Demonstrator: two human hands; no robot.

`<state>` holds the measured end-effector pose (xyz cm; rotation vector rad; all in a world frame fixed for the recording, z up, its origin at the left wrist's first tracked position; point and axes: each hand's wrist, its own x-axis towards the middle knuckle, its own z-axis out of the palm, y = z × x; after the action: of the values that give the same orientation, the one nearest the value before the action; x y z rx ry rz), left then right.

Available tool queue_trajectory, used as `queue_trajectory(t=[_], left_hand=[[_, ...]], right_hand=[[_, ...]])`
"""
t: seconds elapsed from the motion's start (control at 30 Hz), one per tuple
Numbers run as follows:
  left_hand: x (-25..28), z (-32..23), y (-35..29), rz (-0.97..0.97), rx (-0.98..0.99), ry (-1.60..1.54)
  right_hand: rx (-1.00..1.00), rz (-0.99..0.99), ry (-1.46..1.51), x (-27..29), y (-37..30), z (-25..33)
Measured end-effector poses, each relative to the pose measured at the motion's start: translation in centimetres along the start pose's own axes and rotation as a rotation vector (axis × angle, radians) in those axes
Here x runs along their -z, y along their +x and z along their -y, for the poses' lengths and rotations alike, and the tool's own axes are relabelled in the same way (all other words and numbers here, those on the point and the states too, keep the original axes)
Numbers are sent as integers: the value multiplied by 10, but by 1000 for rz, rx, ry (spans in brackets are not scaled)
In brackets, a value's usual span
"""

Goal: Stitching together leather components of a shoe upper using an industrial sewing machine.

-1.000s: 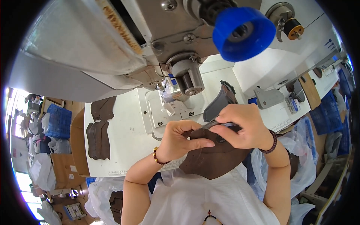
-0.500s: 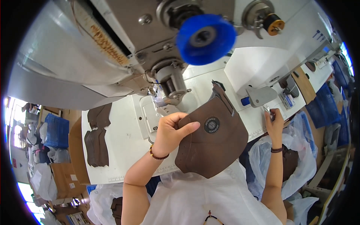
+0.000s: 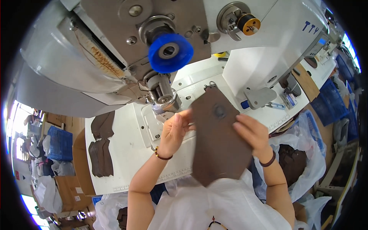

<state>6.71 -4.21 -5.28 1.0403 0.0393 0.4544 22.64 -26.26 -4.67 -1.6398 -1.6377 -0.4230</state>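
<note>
The brown leather-like panel (image 3: 220,153) is in the air between both hands, over the near edge of the white desk (image 3: 132,161) and in front of the sewing machine (image 3: 264,42). Its outline is a little blurred, and a dark round mark is on its upper half.

In my judgement, the panel could slip or sag to one side, because the left hand (image 3: 173,134) seems to give it only light support. Its lower end could also rub on the desk edge if the hands go down. The thread snips (image 3: 276,105) lie near the right hand (image 3: 252,137), so a wide swing of this arm might knock them.

The left hand is half open, with the thumb raised and the fingertips at the panel's left edge; I cannot tell if they grip it. The right hand lays its fingers over the right edge and appears to pinch it, but the thumb is hidden. Both elbows are bent, with the forearms leaning inward.
</note>
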Motion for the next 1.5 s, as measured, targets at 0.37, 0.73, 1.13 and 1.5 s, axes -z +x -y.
queue_trajectory(t=[0.37, 0.73, 1.13, 1.5], left_hand=[[19, 14, -29, 590, -874, 1706], [-23, -15, -38, -305, -1, 1135], [65, -46, -78, 2, 38, 1419], [238, -122, -164, -1181, 233, 2155]], right_hand=[[-449, -296, 268, 1, 21, -24], [-333, -148, 255, -9, 83, 5], [-226, 40, 239, -60, 145, 13], [-528, 309, 301, -51, 159, 19]])
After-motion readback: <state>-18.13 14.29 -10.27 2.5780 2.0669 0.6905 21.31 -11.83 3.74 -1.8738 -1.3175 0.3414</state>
